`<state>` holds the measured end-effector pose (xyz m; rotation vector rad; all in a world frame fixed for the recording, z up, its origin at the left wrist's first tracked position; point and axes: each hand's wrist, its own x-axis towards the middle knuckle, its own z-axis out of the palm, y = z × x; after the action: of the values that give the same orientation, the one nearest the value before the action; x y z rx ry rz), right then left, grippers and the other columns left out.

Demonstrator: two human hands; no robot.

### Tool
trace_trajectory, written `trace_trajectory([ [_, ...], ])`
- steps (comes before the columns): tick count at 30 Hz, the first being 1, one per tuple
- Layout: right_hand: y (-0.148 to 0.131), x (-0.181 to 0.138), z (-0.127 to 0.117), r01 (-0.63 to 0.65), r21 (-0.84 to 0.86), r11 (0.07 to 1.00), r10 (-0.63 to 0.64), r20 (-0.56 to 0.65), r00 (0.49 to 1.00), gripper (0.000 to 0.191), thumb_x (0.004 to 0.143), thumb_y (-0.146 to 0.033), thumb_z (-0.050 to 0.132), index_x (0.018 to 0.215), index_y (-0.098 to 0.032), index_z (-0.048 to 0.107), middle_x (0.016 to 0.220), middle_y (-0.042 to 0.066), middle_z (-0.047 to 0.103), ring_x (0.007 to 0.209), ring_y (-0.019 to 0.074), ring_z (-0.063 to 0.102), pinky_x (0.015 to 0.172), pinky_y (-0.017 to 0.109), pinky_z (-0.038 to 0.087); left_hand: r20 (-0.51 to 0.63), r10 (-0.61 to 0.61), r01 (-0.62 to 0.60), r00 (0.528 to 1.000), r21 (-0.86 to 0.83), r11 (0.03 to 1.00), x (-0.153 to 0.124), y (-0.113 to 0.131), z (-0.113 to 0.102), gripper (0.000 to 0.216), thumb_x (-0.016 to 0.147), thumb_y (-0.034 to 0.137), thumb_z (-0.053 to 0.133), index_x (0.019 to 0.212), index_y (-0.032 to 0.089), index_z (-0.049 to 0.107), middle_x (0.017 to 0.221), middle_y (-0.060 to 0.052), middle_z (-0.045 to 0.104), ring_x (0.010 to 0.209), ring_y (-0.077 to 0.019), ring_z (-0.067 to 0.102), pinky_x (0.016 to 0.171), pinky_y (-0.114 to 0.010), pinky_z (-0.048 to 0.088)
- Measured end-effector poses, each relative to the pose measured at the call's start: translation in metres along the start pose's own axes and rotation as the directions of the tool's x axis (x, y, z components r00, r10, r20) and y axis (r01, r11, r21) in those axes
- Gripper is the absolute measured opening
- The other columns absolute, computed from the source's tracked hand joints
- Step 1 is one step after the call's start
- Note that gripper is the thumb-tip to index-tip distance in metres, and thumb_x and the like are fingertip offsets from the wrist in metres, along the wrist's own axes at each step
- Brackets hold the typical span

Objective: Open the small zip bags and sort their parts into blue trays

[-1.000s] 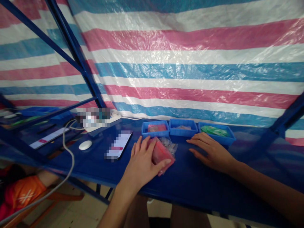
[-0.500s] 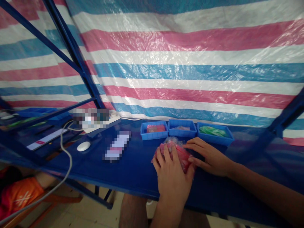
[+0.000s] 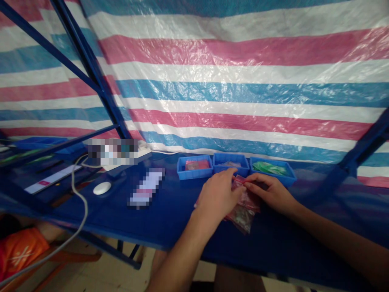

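Observation:
Clear plastic bags with pink-red colouring [image 3: 247, 200] lie in a small heap on the blue table in front of me. My left hand [image 3: 217, 194] reaches over the heap from the left, its thumb and fingers closed on the upper part of a bag. From the right, my right hand [image 3: 273, 192] pinches the same upper edge between thumb and fingertips. The two thumbs almost meet there. Much of the heap is hidden under my left hand, and what the bags contain cannot be made out.
Behind my hands stand three blue trays: one with pink packets [image 3: 197, 165], a middle tray [image 3: 230, 159] with pale pieces, one with green packets [image 3: 269, 168]. Leftward lie a blurred-out strip [image 3: 147, 186], a white mouse [image 3: 102, 188] and a cable [image 3: 79, 190]. An orange-clothed person [image 3: 22, 251] sits far left.
My left hand has turned and moved up from lying spread over the bags to gripping their upper edge. My right fingers now pinch that edge. The bags' lower end has swung toward me.

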<state>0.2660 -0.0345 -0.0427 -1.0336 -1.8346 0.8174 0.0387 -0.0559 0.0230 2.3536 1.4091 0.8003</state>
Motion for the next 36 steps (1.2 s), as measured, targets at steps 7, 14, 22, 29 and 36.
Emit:
trace_trajectory([
  [7,0.008,0.004,-0.002,-0.095,0.207,0.974,0.135,-0.185,0.973,0.033,0.092,-0.054,0.076,0.104,-0.024,0.072,0.09,0.004,0.077,0.077,0.0221,0.072,0.07,0.035,0.06,0.278,0.101,-0.017,0.955,-0.29,0.957,0.051,-0.033,-0.005,0.051,0.087,0.037,0.078,0.135,0.023,0.07,0.097,-0.004,0.082,0.085,-0.0231,0.077,0.075,-0.031,0.059],
  [14,0.007,0.007,0.0,-0.054,0.32,0.946,0.105,-0.143,0.984,0.035,0.088,-0.05,0.081,0.113,-0.028,0.069,0.108,0.005,0.081,0.095,0.0273,0.078,0.089,0.046,0.065,-0.01,0.17,-0.158,0.985,-0.418,0.895,0.049,-0.044,0.009,0.034,0.089,0.022,0.074,0.124,0.021,0.074,0.113,-0.006,0.081,0.102,-0.02,0.076,0.093,-0.032,0.058],
  [22,0.008,0.006,0.002,-0.075,0.273,0.959,0.122,-0.157,0.98,0.035,0.084,-0.054,0.084,0.104,-0.027,0.077,0.109,0.006,0.082,0.1,0.0295,0.078,0.098,0.048,0.062,-0.076,0.208,-0.217,0.975,-0.527,0.822,0.048,-0.048,0.023,0.045,0.09,0.028,0.076,0.134,0.021,0.067,0.115,-0.008,0.079,0.096,-0.0205,0.075,0.089,-0.034,0.06],
  [29,0.006,0.005,0.001,-0.069,0.248,0.966,0.118,-0.187,0.975,0.037,0.083,-0.051,0.086,0.111,-0.029,0.077,0.11,0.004,0.081,0.098,0.0269,0.077,0.094,0.041,0.062,-0.061,0.172,-0.167,0.983,-0.679,0.715,0.048,-0.047,0.027,0.045,0.089,0.026,0.078,0.132,0.02,0.066,0.109,-0.008,0.076,0.094,-0.0192,0.075,0.086,-0.032,0.06],
  [36,-0.004,0.009,-0.008,-0.007,0.303,0.953,0.126,-0.376,0.918,0.041,0.081,-0.049,0.088,0.114,-0.029,0.072,0.109,0.003,0.08,0.097,0.0234,0.077,0.091,0.037,0.063,-0.038,0.167,-0.145,0.985,-0.706,0.693,0.05,-0.05,0.029,0.059,0.086,0.028,0.083,0.139,0.019,0.06,0.111,-0.01,0.075,0.097,-0.0216,0.075,0.086,-0.033,0.06],
])
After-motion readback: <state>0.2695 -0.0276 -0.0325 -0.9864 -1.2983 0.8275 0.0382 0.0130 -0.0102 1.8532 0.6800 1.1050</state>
